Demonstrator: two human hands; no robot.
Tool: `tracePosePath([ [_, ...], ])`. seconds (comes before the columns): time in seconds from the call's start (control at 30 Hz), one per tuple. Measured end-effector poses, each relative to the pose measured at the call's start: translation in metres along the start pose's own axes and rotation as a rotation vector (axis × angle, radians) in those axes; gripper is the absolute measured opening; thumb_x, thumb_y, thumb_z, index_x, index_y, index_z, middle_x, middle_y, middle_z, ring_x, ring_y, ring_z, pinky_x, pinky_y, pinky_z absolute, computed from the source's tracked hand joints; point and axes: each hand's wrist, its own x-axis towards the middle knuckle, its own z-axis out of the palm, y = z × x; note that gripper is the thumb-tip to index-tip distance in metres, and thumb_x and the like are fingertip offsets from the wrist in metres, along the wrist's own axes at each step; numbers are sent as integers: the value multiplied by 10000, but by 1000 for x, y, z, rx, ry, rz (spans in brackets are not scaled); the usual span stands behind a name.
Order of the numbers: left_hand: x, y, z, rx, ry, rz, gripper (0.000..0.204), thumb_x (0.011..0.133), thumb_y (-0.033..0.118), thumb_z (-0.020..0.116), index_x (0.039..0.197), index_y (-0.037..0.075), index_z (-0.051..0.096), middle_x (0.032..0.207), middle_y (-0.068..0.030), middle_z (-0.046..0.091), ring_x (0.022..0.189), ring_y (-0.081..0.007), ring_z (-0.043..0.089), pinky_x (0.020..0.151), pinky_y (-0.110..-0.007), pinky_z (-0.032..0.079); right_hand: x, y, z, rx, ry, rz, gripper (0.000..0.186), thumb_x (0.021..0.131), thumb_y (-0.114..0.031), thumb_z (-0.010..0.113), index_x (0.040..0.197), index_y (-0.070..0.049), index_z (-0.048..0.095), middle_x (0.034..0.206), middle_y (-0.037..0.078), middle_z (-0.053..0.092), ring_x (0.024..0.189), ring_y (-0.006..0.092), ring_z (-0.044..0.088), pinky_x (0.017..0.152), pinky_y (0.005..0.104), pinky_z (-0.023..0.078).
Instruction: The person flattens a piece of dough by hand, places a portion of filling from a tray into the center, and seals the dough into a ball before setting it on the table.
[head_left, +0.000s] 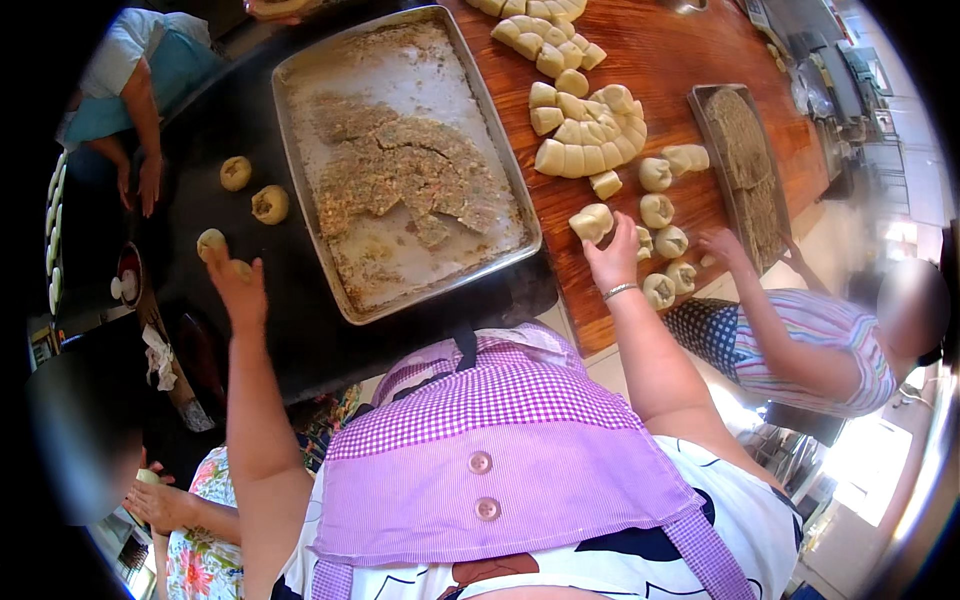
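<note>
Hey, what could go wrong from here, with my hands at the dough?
A co-worker's hand is near your right hand and its dough piece, so you might bump each other. The big tray stands between your two hands; a careless sweep could jolt its brown mixture. Your left hand is at a round dough ball, which could dent if pressed hard.

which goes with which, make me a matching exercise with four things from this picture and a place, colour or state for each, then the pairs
1. left hand
2. right hand
3. large tray
4. apron

A. purple and white
B. at a dough piece on the wooden table
C. partly covered by a crumbly mixture
D. at a dough ball on the dark surface

Pairs: 1-D, 2-B, 3-C, 4-A
</note>
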Motion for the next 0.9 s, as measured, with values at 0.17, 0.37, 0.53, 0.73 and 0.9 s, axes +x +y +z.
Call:
tracePosePath([
  [0.17, -66, 84, 32, -152, -229, 107, 527, 829, 128, 679, 1327, 62, 519, 1481, -183, 347, 1401, -362, 296, 1156, -442, 249, 29, 25, 6, -598, -277, -546, 654, 813, -63, 619, 1423, -158, 405, 1495, 74, 377, 1417, 291, 301, 1138, 472, 295],
  [0.37, -84, 152, 19, -289, -397, 231, 464, 815, 38, 672, 1265, 71, 568, 1436, -154, 416, 1335, -362, 392, 1116, -417, 326, 92, 10, -3, -364, -557, -504, 415, 746, -157, 719, 1158, -150, 670, 1141, 45, 638, 1112, 276, 567, 1039, 458, 413],
  [0.53, -96, 141, 33, -238, -400, 133, 424, 833, 49, 657, 1249, 71, 577, 1399, -163, 452, 1325, -353, 410, 1099, -406, 350, 95, 31, 9, 818, -337, 233, 397, 775, -240, 818, 1094, -65, 658, 1006, 47, 687, 857, 180, 655, 781, 299, 519],
  [0.73, -107, 147, 44, -347, -538, 160, 392, 845, 38, 637, 1231, 64, 576, 1355, -167, 484, 1292, -348, 451, 1089, -398, 364, 83, 43, 3, 1459, -358, 772, 307, 867, -259, 733, 1101, -113, 598, 964, 25, 671, 819, 159, 653, 709, 300, 525],
  [0.9, -103, 171, 50, -393, -600, 226, 382, 845, 28, 635, 1221, 60, 577, 1328, -164, 508, 1270, -349, 468, 1077, -399, 375, 85, 52, -2, 1533, -341, 879, 299, 903, -327, 642, 1099, -106, 594, 896, 46, 658, 744, 168, 646, 672, 296, 534],
])
